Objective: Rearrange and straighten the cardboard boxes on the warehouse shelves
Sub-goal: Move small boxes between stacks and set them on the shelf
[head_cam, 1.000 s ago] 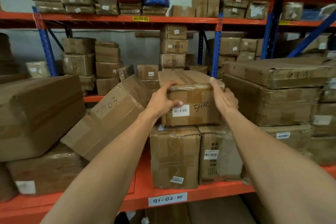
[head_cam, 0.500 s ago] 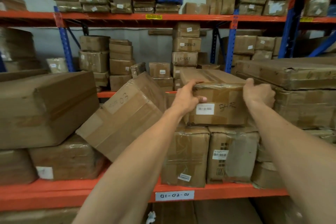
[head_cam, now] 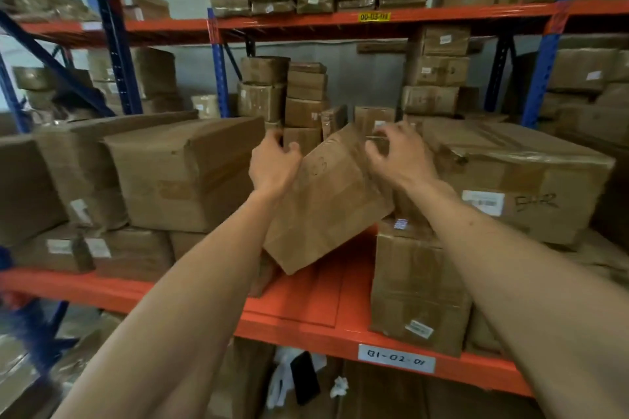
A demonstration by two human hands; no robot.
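Both hands are reaching for the tilted box [head_cam: 326, 201] in the middle of the frame, the one leaning at an angle over the orange shelf [head_cam: 306, 296]. The left hand [head_cam: 274, 165] is curling over the box's upper left corner, thumb and fingers half closed; whether that grip is actually pinching the cardboard, I cannot tell. The right hand [head_cam: 396, 160] is hovering at the upper right edge with fingers spread wide, holding nothing, its fingertips just at the top edge.

The box itself is sitting crooked: its lower corner is pointing down toward the bare shelf, its right side is resting against the stack [head_cam: 418, 286] at centre right, and the big box [head_cam: 183, 173] is standing just to its left.

So the step in hand looks like seizing this leaning box to straighten it. Next move, as I judge it: both hands closing on the top corners, lifting it, rotating it level and setting it flat in the open gap on the shelf between the neighbours. The blur makes the exact contact hard to call.
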